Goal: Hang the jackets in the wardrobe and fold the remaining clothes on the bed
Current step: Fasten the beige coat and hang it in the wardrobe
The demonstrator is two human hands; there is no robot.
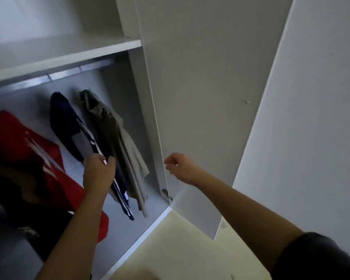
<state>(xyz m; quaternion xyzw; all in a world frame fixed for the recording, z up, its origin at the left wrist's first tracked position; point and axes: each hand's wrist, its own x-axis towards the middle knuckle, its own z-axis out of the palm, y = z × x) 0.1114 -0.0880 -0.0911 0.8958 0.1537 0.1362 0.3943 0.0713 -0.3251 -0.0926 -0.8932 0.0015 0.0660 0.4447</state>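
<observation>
I look into an open white wardrobe (137, 81) with a metal rail (69, 72) under its shelf. Three garments hang inside: a red jacket (28, 150) at the left, a navy jacket with white stripes (69, 126) in the middle, and an olive-beige jacket (113, 138) at the right. My left hand (98, 170) reaches in and grips the front edge of the navy jacket. My right hand (179, 166) hovers in front of the open door's inner face with its fingers curled and nothing in it. The hangers are hidden.
The wardrobe door (200, 98) stands open at the right, its lower hinge (167, 196) showing. A shelf (69, 51) runs above the rail. Pale yellow floor (180, 249) lies in front of the wardrobe. A white wall panel (311, 118) is at far right.
</observation>
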